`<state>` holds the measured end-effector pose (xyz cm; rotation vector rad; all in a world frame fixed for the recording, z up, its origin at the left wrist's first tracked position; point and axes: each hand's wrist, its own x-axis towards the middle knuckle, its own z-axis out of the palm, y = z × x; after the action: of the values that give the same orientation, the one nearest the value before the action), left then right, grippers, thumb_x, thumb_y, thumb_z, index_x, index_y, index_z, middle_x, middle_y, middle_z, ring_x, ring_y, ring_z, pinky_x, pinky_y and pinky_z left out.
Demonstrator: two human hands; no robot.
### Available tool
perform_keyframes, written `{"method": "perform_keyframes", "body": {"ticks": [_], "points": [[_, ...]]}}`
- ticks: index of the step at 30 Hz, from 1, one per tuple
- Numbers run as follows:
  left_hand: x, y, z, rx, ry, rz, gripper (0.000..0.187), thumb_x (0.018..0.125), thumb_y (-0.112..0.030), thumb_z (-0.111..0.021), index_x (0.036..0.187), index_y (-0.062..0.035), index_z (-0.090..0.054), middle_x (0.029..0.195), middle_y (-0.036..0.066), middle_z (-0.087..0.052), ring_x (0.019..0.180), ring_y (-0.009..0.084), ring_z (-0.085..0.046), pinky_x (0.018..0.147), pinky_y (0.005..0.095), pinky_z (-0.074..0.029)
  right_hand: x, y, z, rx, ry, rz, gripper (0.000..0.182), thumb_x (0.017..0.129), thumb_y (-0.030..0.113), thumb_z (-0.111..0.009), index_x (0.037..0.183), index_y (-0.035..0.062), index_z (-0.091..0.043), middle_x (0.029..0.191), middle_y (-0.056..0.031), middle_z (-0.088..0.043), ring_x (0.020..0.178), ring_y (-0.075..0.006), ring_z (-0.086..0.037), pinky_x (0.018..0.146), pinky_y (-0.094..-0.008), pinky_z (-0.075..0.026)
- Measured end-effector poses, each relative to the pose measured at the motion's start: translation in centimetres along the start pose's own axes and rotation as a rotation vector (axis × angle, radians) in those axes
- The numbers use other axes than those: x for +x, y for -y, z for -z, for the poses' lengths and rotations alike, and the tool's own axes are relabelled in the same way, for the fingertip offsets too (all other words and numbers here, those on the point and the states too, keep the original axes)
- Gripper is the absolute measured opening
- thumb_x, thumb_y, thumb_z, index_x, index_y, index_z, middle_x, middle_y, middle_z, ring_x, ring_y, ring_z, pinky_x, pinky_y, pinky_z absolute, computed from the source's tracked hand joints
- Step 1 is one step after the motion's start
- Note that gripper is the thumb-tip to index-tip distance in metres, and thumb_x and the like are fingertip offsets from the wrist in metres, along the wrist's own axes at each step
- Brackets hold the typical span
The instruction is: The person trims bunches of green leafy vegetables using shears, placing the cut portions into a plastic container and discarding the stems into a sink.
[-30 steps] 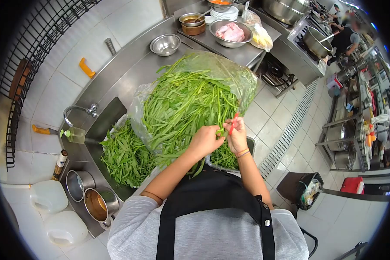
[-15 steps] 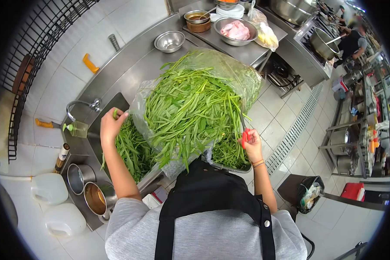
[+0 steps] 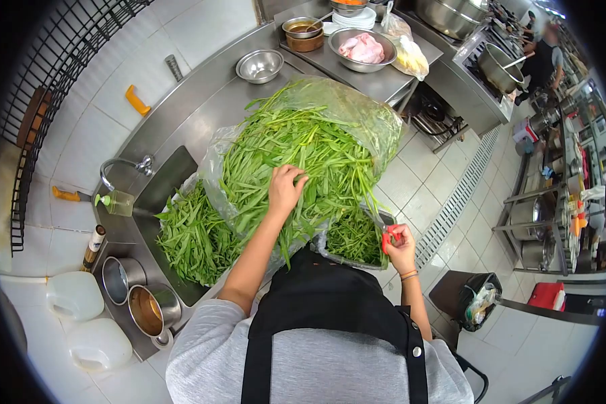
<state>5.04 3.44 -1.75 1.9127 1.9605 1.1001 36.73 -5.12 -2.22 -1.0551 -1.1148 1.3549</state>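
Note:
Long-stemmed green leafy vegetables [image 3: 303, 145] lie heaped on an open clear plastic bag [image 3: 377, 121]. My left hand [image 3: 287, 188] is over the middle of this heap, fingers bent onto the leaves; whether it grips a stem is hidden. Red-handled scissors [image 3: 386, 237] are in my right hand [image 3: 401, 248], their blades pointing up toward the stems at the heap's right edge. Below the blades, a lined container [image 3: 358, 261] holds cut greens [image 3: 352, 236]. More leafy greens [image 3: 198, 236] fill part of the sink on the left.
A faucet [image 3: 124, 163] and soap bottle [image 3: 119, 203] stand by the sink [image 3: 172, 172]. An empty metal bowl [image 3: 260, 66] and a bowl of raw meat [image 3: 361, 50] are behind the heap. A bin [image 3: 461, 296] stands at right; a person [image 3: 544, 64] is far off.
My left hand has moved right from above the sink onto the heap. My right hand, with the scissors, has shifted slightly down and right.

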Motion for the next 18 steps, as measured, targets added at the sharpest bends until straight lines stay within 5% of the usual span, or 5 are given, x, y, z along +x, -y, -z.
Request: {"method": "perform_keyframes", "body": {"ticks": [7,13,15,17,18], "points": [[2.3,1.4,1.1,-0.089,0.078,0.055,0.012,0.078,-0.017,-0.065,0.083,-0.0054,-0.066,0.087,0.011,-0.056,0.074,0.0265,-0.055,0.069,0.0356,-0.046,-5.5,0.3,2.5,-0.106,-0.091,-0.097,0.031,0.066,-0.018,-0.057,0.082,0.0041,-0.041,0.09,-0.0064,-0.053,0.087,-0.0102,-0.052,0.077,-0.0232,-0.045],[3.5,0.6,5.1,-0.102,-0.285,0.043,0.014,0.077,-0.006,-0.063,0.091,-0.005,-0.063,0.09,0.009,-0.051,0.066,0.019,-0.053,0.061,0.0301,-0.044,-6.1,-6.5,4.1,-0.664,-0.016,-0.176,0.029,0.059,-0.008,-0.067,0.073,0.0029,-0.044,0.083,-0.0093,-0.056,0.082,-0.0222,-0.057,0.078,-0.0279,-0.046],[2.7,1.0,5.3,-0.118,-0.253,0.028,0.012,0.076,-0.009,-0.065,0.088,-0.0056,-0.064,0.085,0.009,-0.056,0.063,0.0201,-0.055,0.058,0.0298,-0.044,-6.2,-9.3,4.6,-0.778,-0.003,-0.045,0.032,0.054,-0.004,-0.071,0.071,0.0032,-0.045,0.079,-0.0107,-0.054,0.081,-0.0272,-0.055,0.076,-0.032,-0.046],[1.4,0.8,5.2,-0.126,0.143,0.179,0.014,0.073,-0.014,-0.069,0.083,-0.0059,-0.065,0.075,0.008,-0.06,0.062,0.0229,-0.058,0.058,0.0324,-0.046,-6.0,-12.1,5.3,-0.803,-0.053,0.036,0.033,0.053,-0.002,-0.073,0.071,0.0038,-0.045,0.077,-0.0103,-0.053,0.082,-0.0268,-0.053,0.072,-0.0349,-0.046],[0.5,0.9,4.8,-0.037,0.22,0.189,0.016,0.071,-0.017,-0.071,0.08,-0.0058,-0.065,0.071,0.008,-0.061,0.062,0.0242,-0.059,0.058,0.0338,-0.047,-5.7,-11.5,4.9,-0.84,-0.039,0.067,0.032,0.058,0.0,-0.075,0.07,0.0058,-0.046,0.076,-0.0048,-0.053,0.076,-0.0187,-0.054,0.067,-0.0311,-0.046]]}}
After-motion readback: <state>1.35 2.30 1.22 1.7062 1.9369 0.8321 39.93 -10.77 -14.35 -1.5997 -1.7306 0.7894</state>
